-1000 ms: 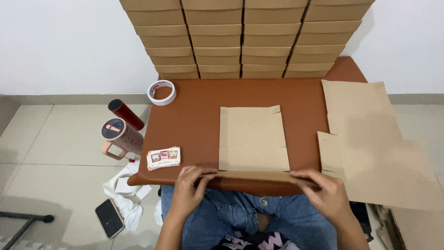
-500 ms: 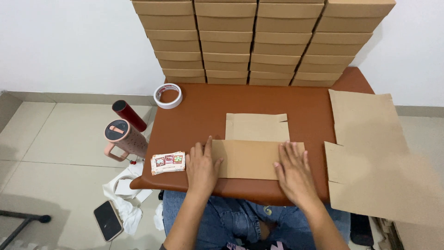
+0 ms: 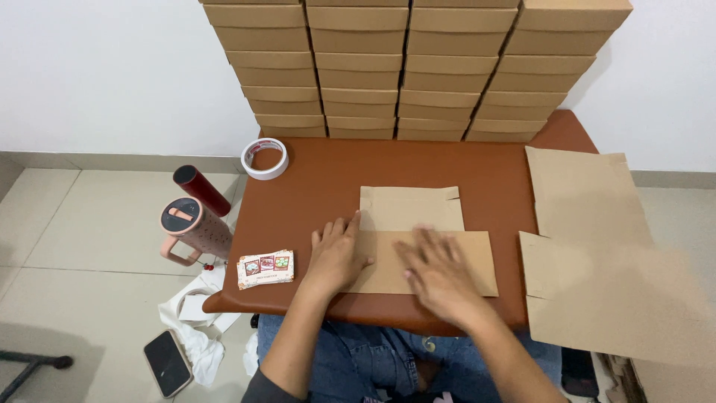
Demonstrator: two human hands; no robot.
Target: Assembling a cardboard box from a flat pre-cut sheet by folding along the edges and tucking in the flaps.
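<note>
Cardboard sheet (image 3: pixel 418 242), folded over on itself, lies flat near the 6 o'clock edge of the brown tabletop (image 3: pixel 321 172), right in front of you. Your left hand (image 3: pixel 337 254) rests palm down on the sheet's 9 o'clock edge, fingers spread and released, gripping nothing. Your right hand (image 3: pixel 440 275) presses flat on the lower folded panel, fingers open too; it is blurred, so finer detail is lost. The upper panel shows bare at 12 o'clock from both hands.

At 9 o'clock from your left hand, near the tabletop's corner, sits a small stack of cards (image 3: pixel 265 269). At 3 o'clock from the sheet, a pile of larger flat cardboard blanks (image 3: pixel 597 246) hangs over the tabletop's side. At 11 o'clock, a roll of tape (image 3: pixel 265 158) lies at the far corner. Along the 12 o'clock edge, stacked cardboard boxes (image 3: pixel 418 67) rise against the wall.

Off the tabletop at 9 o'clock stand a pink tumbler (image 3: pixel 190 227) and a dark red bottle (image 3: pixel 201 190); a phone (image 3: pixel 167 363) lies on the floor at 7 o'clock.
</note>
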